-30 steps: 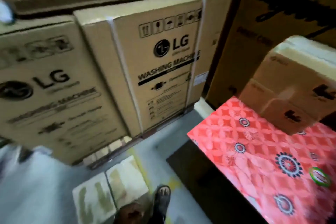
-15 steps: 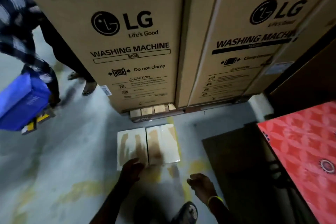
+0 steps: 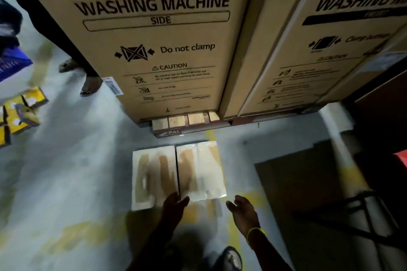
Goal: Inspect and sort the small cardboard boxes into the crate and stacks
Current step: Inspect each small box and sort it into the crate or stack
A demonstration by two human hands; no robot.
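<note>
Two flat pale cardboard boxes lie side by side on the grey floor, the left box and the right box, both with brown tape marks on top. My left hand reaches down with straight fingers touching the near edge where the two boxes meet. My right hand hovers open just right of the right box's near corner, apart from it, with a yellow band on the wrist.
Two tall washing machine cartons on a pallet stand right behind the boxes. Yellow small boxes lie on the floor at far left near another person's feet. A dark table side and red cloth corner are at right.
The view has swung down from the red-clothed table to the floor. Both my hands came into view and have moved forward to the near edge of the two flat boxes.
</note>
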